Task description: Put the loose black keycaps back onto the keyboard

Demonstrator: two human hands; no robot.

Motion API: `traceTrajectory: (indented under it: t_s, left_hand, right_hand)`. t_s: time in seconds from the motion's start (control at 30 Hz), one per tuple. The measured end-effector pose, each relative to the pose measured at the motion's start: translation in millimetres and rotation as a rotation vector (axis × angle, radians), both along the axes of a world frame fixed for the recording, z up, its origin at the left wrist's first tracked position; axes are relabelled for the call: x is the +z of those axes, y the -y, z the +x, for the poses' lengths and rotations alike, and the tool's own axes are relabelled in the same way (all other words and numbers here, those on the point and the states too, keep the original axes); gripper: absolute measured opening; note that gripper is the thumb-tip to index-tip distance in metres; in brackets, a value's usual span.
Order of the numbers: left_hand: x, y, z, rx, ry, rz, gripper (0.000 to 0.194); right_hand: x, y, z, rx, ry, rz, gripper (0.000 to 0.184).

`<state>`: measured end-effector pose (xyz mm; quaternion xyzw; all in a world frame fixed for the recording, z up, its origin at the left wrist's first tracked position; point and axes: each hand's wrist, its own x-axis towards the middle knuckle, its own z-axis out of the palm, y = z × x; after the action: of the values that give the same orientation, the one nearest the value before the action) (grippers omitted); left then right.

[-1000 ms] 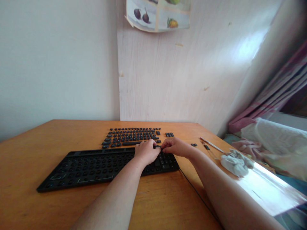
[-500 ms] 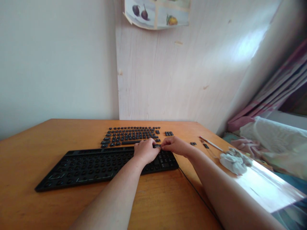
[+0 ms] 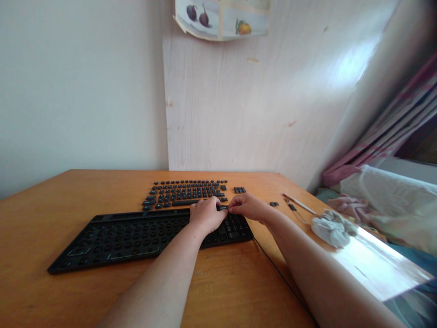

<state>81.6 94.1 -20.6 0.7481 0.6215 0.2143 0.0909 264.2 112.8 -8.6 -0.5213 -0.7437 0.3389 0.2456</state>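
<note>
A black keyboard (image 3: 126,237) lies at a slant on the wooden table, bare key sockets over most of it, with keys in place on its number pad (image 3: 232,228). My left hand (image 3: 207,215) is curled over the keyboard's far edge, right of its middle, gripping it; its fingertips are partly hidden. Close beside it, my right hand (image 3: 251,208) makes a pinch at the far right corner. Whatever sits between those fingertips is too small to make out. A dark strip of the keyboard shows between the hands. Removed keycaps (image 3: 186,193) lie in rows behind the keyboard.
More keycaps (image 3: 239,190) form a small block at the back, with a few loose ones (image 3: 274,204) farther right. A brush (image 3: 298,203), a wire tool (image 3: 292,207) and a crumpled cloth (image 3: 330,228) lie on the right. The cable (image 3: 283,277) runs toward me under my right forearm.
The view has shifted very slightly. Both hands keep the same places and poses at the keyboard's far right part.
</note>
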Motion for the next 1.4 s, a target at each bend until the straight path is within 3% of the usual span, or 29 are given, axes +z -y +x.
traceTrajectory:
  t_s: [0.8, 1.1, 1.2, 1.4]
  left_hand:
    - [-6.1, -4, -1, -0.025, -0.001, 0.024, 0.034]
    - [-2.2, -5, -1, -0.013, -0.001, 0.017, 0.027]
    - [0.1, -4, -1, -0.007, -0.002, 0.003, 0.025]
    - [1.7, -2, -1, -0.007, 0.001, -0.014, 0.025]
  right_hand:
    - [0.7, 1, -8, -0.066, -0.057, -0.074, 0.008]
    - [10.4, 12, -6, -0.126, -0.153, -0.095, 0.008]
    - [16.4, 14, 0, -0.123, -0.165, -0.012, 0.015]
    - [24.2, 22, 2, -0.036, 0.002, 0.257, 0.019]
